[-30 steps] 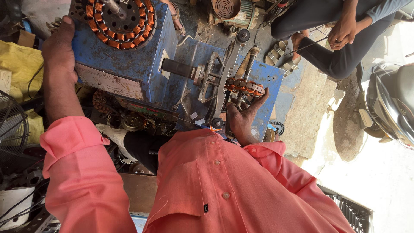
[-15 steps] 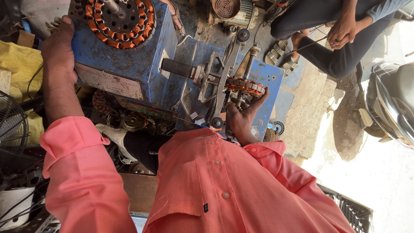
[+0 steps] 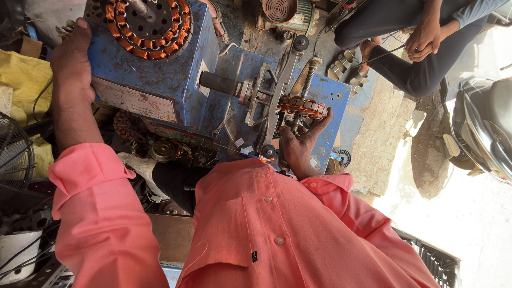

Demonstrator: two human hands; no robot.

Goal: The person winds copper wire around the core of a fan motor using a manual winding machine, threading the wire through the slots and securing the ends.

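Cluttered workshop ground fills the view, seen from above the person's own chest and coral-pink shirt (image 3: 298, 234). At the centre stands a blue metal winding machine (image 3: 160, 80), its paint chipped and dusty. On its upper face sits a round stator (image 3: 146, 26) ringed with orange-copper wire coils.

The person's left hand (image 3: 72, 58) rests on the machine's left edge, palm against the blue casing and fingers curled over the corner, gripping the body of the machine itself. The left forearm runs down to a rolled pink cuff.

A dark shaft (image 3: 218, 84) sticks out from the machine's right side toward a metal frame. Just past that frame, a smaller copper-wound stator (image 3: 304, 105) sits mounted on the machine's spindle, edge-on to the view. The right hand (image 3: 301, 144) reaches up from below it, fingers spread fairly wide and cupped, fingertips touching the underside and far rim of this small stator. Whether they press or merely steady it I cannot tell.

Below the machine lie loose motor parts (image 3: 160, 149) in a dark heap. A fan grille (image 3: 13, 154) shows at the left edge. At upper right another person in dark trousers (image 3: 405, 58) sits on the ground, hands together, well apart from the machine.
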